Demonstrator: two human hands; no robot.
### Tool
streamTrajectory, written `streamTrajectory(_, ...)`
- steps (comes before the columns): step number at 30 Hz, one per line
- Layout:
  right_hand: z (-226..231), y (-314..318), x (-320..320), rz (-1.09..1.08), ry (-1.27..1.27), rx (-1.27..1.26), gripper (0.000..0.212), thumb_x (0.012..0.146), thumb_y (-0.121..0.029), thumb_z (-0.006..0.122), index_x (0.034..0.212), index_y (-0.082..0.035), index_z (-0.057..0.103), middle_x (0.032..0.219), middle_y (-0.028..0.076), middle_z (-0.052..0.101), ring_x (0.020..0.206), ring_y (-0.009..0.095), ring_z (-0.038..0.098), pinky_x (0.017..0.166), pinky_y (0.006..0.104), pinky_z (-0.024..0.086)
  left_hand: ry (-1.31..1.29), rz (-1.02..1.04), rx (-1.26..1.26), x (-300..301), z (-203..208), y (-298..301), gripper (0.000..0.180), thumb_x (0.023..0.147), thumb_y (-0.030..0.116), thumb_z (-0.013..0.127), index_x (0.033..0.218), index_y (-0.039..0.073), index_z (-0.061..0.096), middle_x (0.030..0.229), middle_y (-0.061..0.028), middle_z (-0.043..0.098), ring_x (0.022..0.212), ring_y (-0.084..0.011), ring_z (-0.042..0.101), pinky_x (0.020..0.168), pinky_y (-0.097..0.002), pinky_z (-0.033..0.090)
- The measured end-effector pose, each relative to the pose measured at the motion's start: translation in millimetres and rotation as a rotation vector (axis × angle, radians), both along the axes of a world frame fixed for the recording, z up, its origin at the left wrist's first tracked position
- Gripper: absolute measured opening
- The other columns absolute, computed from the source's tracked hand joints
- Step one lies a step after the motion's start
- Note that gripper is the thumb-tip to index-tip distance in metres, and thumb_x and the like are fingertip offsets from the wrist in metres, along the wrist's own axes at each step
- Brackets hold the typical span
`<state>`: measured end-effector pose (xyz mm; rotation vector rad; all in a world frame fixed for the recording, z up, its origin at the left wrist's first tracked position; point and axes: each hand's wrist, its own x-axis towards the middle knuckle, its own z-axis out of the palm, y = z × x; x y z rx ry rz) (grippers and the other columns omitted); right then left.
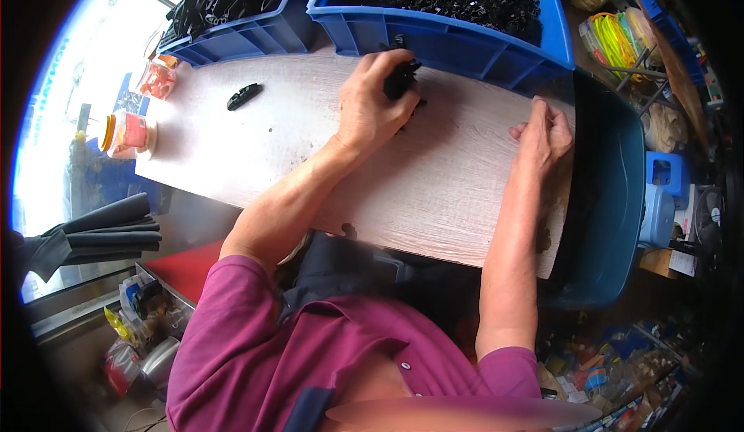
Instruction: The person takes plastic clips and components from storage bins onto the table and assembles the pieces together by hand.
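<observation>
The fingers and thumb of the left hand are curled closed around a clump of small black parts, far-centre on the table, just in front of a blue bin. The right hand, near the right edge, has its fingers bent and loosely together, the thumb a little apart; no held object shows, but a tiny one could be hidden, so I cannot tell.

The step in hand looks like gathering or handling the clump; the next move seems to call for a secure left grip so no bits spill.

The clump is dark, uneven and spiky at its edges; single shapes are hard to make out behind the fingers. Apart from it, to the left, lies one glossy, elongated black piece.

Around these spreads a pale wood-grain tabletop. Along its far side stand the right blue bin, heaped with small black pieces, and the left blue bin, holding longer black ones. Two clear jars stand at the left edge; a deep teal tub stands at the right
</observation>
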<state>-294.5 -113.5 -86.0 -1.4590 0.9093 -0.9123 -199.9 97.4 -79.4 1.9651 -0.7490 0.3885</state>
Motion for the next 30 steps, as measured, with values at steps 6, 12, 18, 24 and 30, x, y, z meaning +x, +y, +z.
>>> streamTrajectory(6, 1.9, -0.1, -2.5, 0.001, 0.071, 0.025, 0.022, 0.086, -0.022, 0.067, 0.088, -0.001, 0.066, 0.074, 0.004, 0.059, 0.055, 0.010, 0.051, 0.050, 0.0250, 0.050, -0.138, 0.089, 0.352, -4.4, -6.0, -6.7, 0.046, 0.075, 0.027, 0.075, 0.118, 0.015, 0.064, 0.121, -0.0156, 0.057, 0.124, -0.0375, 0.044, 0.101, -0.0490, 0.039)
streamTrajectory(12, -3.1, -1.7, -0.5, -0.006, -0.019, 0.007, 0.027, 0.083, -0.023, 0.066, 0.084, 0.004, 0.064, 0.071, 0.007, 0.059, 0.049, 0.014, 0.055, 0.043, 0.0259, 0.051, -0.070, -0.045, 0.163, -6.4, -1.3, -0.9, 0.051, 0.081, 0.032, 0.075, 0.125, 0.012, 0.060, 0.128, -0.0160, 0.053, 0.123, -0.0327, 0.047, 0.101, -0.0453, 0.041)
streamTrajectory(18, -0.6, -0.7, 0.7, -0.009, -0.014, -0.006, 0.026, 0.083, -0.023, 0.066, 0.082, 0.004, 0.063, 0.068, 0.006, 0.057, 0.049, 0.013, 0.053, 0.042, 0.0267, 0.051, -0.007, -0.131, -0.226, 5.3, 33.1, 22.4, 0.034, 0.089, 0.020, 0.071, 0.119, 0.008, 0.063, 0.117, -0.0071, 0.065, 0.113, -0.0195, 0.059, 0.102, -0.0387, 0.043)
streamTrajectory(24, -5.9, -7.3, -0.4, -0.021, 0.032, 0.019, 0.025, 0.083, -0.024, 0.066, 0.082, 0.001, 0.063, 0.064, 0.006, 0.055, 0.049, 0.013, 0.053, 0.043, 0.0282, 0.051, -0.361, -0.155, -0.027, 51.7, 91.2, -7.1, 0.038, 0.081, 0.027, 0.075, 0.116, 0.013, 0.066, 0.112, -0.0126, 0.067, 0.102, -0.0277, 0.066, 0.087, -0.0367, 0.052)
streamTrajectory(30, -5.3, -3.0, 3.4, 0.015, 0.013, 0.026, 0.026, 0.083, -0.024, 0.065, 0.082, 0.003, 0.063, 0.065, 0.005, 0.054, 0.053, 0.013, 0.052, 0.043, 0.0287, 0.051, -0.341, -0.248, 0.560, 135.2, 73.8, -69.8, 0.084, 0.072, 0.068, 0.069, 0.142, 0.026, 0.047, 0.136, -0.0195, 0.051, 0.122, -0.0400, 0.052, 0.101, -0.0495, 0.046)
